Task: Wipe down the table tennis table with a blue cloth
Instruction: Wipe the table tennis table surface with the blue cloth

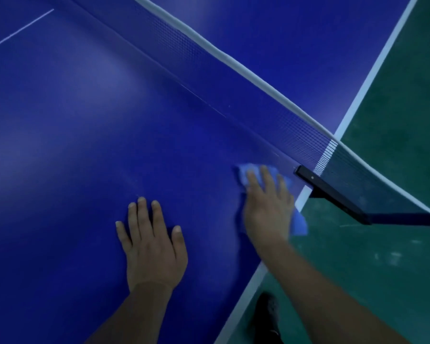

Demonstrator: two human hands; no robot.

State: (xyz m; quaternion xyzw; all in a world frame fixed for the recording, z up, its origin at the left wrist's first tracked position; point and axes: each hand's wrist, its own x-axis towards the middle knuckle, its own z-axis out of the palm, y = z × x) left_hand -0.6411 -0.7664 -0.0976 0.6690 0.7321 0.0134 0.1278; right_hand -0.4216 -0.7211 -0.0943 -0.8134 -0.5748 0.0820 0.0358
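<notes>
Head view: left hand [151,247] flat on the blue table tennis table [72,145], fingers straight and spread, holding nothing. Right hand [267,207] presses the blue cloth [246,173] onto the tabletop with straight fingers (slightly blurred), near the table's white edge, just beside the black net clamp [333,194]. Net [233,80] runs diagonally; green floor [395,256] alongside.
</notes>
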